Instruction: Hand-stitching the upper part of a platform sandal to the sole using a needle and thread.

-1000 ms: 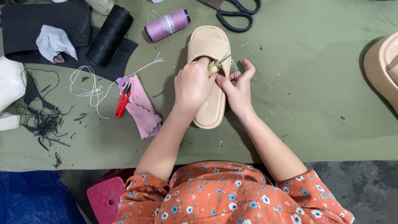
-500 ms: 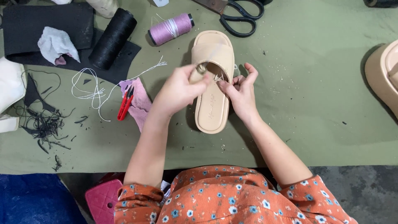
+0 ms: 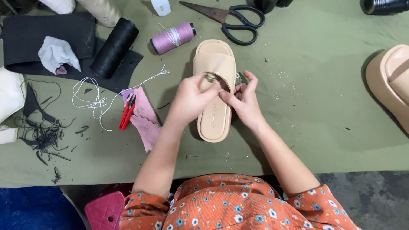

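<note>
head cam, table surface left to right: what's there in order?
Black scraps → grey cloth → black spool → red snips → purple spool → left hand → right hand, both on the beige slide → second slide.

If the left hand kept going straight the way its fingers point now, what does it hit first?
The left hand points up and to the right, its fingers already at the strap of the beige slide sandal. It would likely meet that strap first, though how deep the fingertips sit beneath it is unclear.
</note>
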